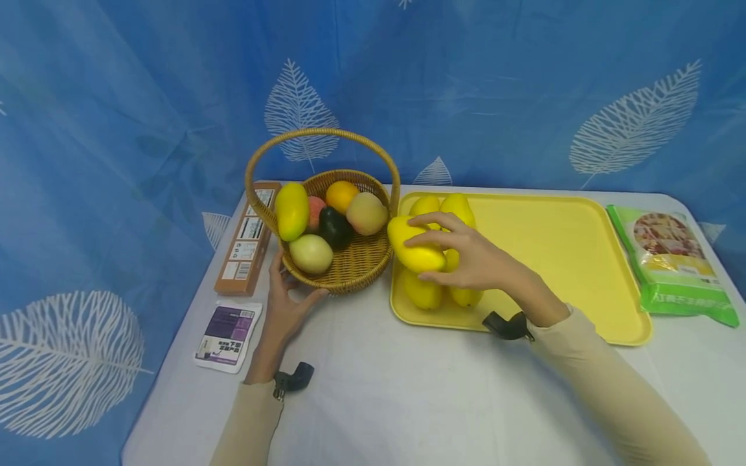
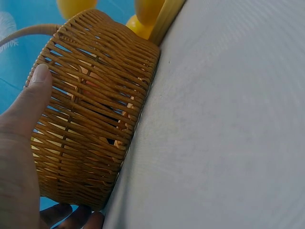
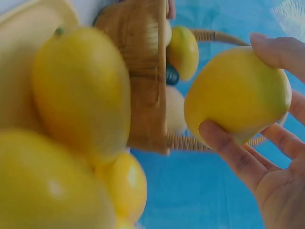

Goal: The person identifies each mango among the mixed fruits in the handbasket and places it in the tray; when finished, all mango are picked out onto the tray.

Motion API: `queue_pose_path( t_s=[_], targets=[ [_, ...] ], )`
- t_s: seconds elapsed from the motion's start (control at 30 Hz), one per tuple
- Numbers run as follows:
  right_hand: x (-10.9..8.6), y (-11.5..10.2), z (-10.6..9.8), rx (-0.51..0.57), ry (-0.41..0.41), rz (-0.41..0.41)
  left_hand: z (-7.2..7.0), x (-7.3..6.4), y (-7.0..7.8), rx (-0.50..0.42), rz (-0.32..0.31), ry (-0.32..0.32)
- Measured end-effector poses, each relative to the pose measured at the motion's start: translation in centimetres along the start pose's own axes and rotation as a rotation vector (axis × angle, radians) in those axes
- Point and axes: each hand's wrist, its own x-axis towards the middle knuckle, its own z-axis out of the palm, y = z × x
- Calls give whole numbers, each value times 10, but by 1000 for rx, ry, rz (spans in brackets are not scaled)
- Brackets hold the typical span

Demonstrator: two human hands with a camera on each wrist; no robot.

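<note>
My right hand (image 1: 474, 259) holds a yellow mango (image 1: 415, 246) above the left end of a yellow tray (image 1: 548, 259), close to the basket's right rim. In the right wrist view, thumb and fingers grip this mango (image 3: 238, 95) from opposite sides. Several more mangoes (image 1: 422, 291) lie on the tray beneath it. My left hand (image 1: 285, 310) holds the near left side of a wicker basket (image 1: 361, 268); in the left wrist view the thumb presses its woven wall (image 2: 95, 105). Inside sit a yellow-green mango (image 1: 292, 211), an orange (image 1: 341, 195), an avocado (image 1: 335, 228) and other round fruit.
A brown box (image 1: 247, 243) lies left of the basket, partly behind it. Nearer on the white table (image 1: 396, 388) is a purple and white packet (image 1: 228, 336). At the tray's right lies a green food bag (image 1: 673, 262). Behind everything hangs a blue leaf-patterned cloth (image 1: 466, 97).
</note>
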Motion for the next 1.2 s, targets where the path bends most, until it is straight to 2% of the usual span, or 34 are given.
queue_pose_path(
  t_s=[0.23, 0.5, 0.67, 0.83, 1.07, 1.2],
  targets=[
    [-27, 19, -23, 3, 93, 89, 0, -1, 1, -14, 3, 1],
    [-54, 55, -48, -10, 197, 264, 0, -1, 3, -14, 6, 0],
    [-66, 83, -51, -46, 204, 383, 1, -1, 1, -18, 6, 1],
    [-71, 105, -48, -46, 196, 455, 1, -1, -1, -19, 17, 2],
    [-70, 125, -42, -40, 144, 502, 1, 0, -5, -27, 16, 3],
    [-68, 131, -39, -39, 128, 483, 0, 0, -6, -22, 22, 4]
  ],
)
